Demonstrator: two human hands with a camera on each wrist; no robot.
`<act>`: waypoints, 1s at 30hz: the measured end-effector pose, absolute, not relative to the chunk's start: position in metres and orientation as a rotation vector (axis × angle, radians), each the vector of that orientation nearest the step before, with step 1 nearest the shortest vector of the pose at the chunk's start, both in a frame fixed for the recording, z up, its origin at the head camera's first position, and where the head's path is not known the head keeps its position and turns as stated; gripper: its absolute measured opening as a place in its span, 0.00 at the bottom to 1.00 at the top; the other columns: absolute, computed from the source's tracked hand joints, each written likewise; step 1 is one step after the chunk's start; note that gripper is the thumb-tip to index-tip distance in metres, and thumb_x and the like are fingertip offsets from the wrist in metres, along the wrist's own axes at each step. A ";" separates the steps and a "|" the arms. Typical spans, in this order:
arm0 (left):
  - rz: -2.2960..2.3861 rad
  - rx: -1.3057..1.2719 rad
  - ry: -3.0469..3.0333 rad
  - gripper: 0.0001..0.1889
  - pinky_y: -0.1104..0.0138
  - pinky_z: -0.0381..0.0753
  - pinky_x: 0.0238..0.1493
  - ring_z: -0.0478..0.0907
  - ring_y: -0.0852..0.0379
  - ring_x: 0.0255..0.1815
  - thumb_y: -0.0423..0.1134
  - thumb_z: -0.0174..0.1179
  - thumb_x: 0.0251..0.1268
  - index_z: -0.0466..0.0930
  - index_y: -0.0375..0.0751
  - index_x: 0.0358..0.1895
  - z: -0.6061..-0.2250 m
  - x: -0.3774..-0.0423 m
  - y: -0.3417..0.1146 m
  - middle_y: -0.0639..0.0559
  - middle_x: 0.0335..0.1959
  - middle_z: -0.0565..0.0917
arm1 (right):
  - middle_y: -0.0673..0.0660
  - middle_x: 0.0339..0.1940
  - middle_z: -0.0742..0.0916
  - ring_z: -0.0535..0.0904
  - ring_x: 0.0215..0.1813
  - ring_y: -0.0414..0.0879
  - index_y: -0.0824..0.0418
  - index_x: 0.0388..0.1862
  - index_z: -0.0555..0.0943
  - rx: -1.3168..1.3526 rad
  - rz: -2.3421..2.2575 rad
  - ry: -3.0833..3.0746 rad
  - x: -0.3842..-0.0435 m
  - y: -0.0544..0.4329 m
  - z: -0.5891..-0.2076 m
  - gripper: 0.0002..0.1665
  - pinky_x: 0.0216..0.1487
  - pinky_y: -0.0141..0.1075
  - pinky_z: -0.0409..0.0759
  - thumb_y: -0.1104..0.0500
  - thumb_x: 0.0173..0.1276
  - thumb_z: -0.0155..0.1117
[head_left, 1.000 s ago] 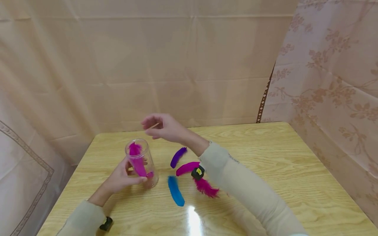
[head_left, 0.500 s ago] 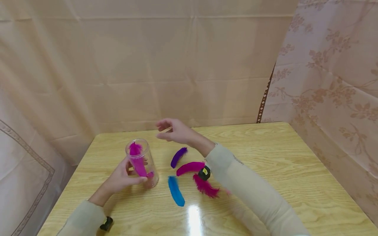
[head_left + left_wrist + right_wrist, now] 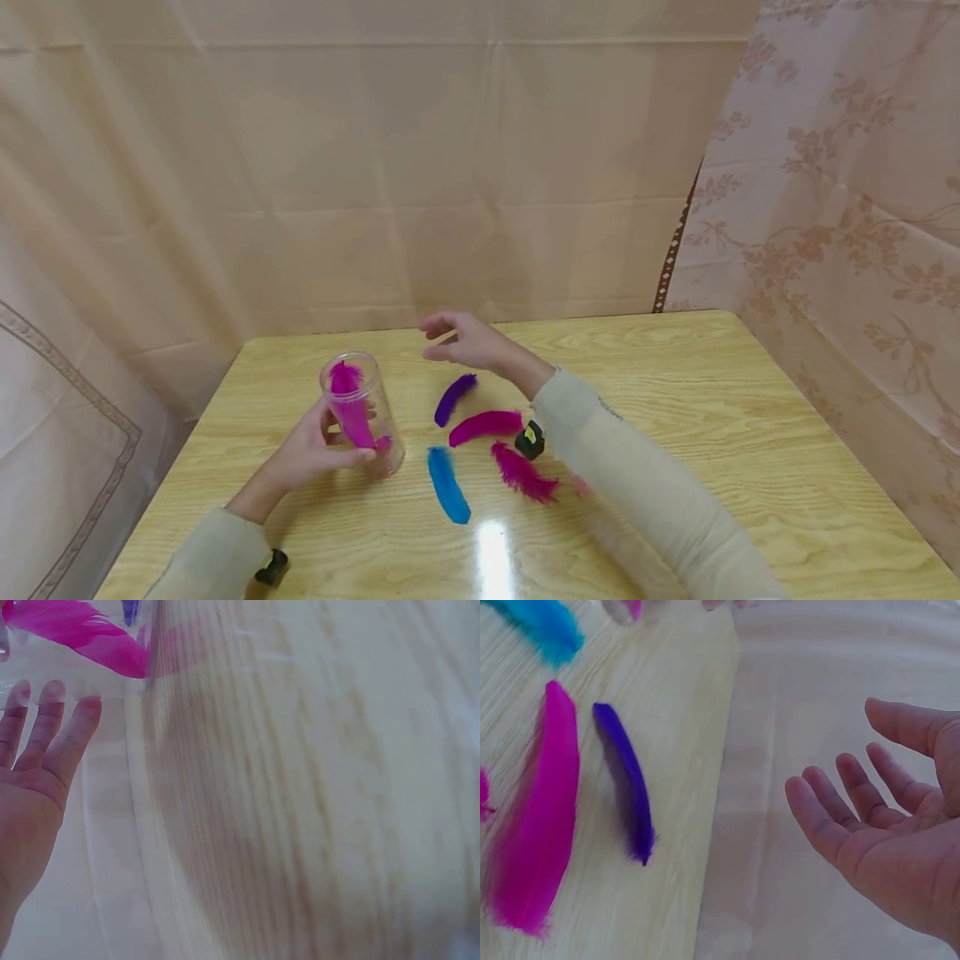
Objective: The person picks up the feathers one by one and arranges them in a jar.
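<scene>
On the left of the table my left hand (image 3: 311, 450) grips a clear jar (image 3: 386, 417), thumb on the near side. Inside the upright jar stands a magenta feather (image 3: 349, 408), its fluffy end near the rim. My right hand (image 3: 468, 340) hangs in the air over the far part of the table, fingers loosely bent around nothing, as the right wrist view confirms. Below it lies a purple feather (image 3: 453, 400). Nearer me are a magenta feather (image 3: 483, 426), a fluffy dark pink feather (image 3: 522, 472) and a blue feather (image 3: 448, 486).
The wooden table (image 3: 720, 417) ends at a beige curtain (image 3: 450, 167) behind it. A flowered curtain (image 3: 847, 208) hangs on the right. Beside the right forearm a small pink bit (image 3: 581, 486) shows, partly covered by the sleeve (image 3: 630, 475).
My right hand has drawn back to the right, away from the jar and slightly lower in the head view. The left hand and jar have stayed in place.
</scene>
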State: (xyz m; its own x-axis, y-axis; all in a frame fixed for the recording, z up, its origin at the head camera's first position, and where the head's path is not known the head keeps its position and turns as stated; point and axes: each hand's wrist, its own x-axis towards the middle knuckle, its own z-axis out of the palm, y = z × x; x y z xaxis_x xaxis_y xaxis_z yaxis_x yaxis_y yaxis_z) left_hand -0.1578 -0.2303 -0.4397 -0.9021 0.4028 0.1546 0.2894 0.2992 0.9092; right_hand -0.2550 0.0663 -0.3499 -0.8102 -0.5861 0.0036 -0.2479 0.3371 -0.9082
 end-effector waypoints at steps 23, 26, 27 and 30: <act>1.698 0.670 2.432 0.45 0.63 0.81 0.54 0.74 0.32 0.61 0.30 0.75 0.56 0.57 0.44 0.75 -0.440 -0.157 -0.228 0.30 0.63 0.75 | 0.68 0.62 0.82 0.75 0.66 0.63 0.74 0.63 0.76 -0.841 -1.173 2.474 -0.270 0.090 -0.395 0.24 0.67 0.46 0.74 0.73 0.68 0.62; 1.695 0.668 2.435 0.45 0.64 0.81 0.54 0.74 0.32 0.61 0.31 0.75 0.57 0.57 0.43 0.75 -0.441 -0.157 -0.228 0.31 0.63 0.75 | 0.68 0.63 0.81 0.75 0.66 0.64 0.72 0.64 0.76 -0.799 -1.108 2.498 -0.270 0.093 -0.400 0.25 0.67 0.47 0.74 0.73 0.68 0.62; 1.693 0.668 2.436 0.45 0.64 0.81 0.54 0.74 0.32 0.61 0.31 0.75 0.57 0.57 0.44 0.75 -0.441 -0.157 -0.229 0.31 0.63 0.75 | 0.67 0.64 0.81 0.75 0.67 0.64 0.71 0.65 0.77 -0.781 -1.089 2.503 -0.269 0.094 -0.402 0.25 0.67 0.47 0.74 0.73 0.68 0.62; 1.692 0.671 2.438 0.45 0.64 0.81 0.54 0.74 0.32 0.61 0.31 0.75 0.57 0.57 0.44 0.75 -0.441 -0.157 -0.229 0.31 0.63 0.75 | 0.67 0.63 0.81 0.75 0.66 0.62 0.70 0.64 0.77 -0.790 -1.029 2.531 -0.268 0.094 -0.407 0.26 0.67 0.47 0.74 0.74 0.66 0.63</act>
State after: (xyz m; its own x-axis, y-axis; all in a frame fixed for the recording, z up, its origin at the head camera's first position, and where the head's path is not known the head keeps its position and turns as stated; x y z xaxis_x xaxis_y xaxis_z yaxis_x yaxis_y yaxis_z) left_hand -0.1565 -0.2289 -0.4412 -0.8983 0.4071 0.1655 0.2975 0.2860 0.9109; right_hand -0.2684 0.0942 -0.4067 -0.8051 -0.5896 -0.0648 -0.3772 0.5933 -0.7111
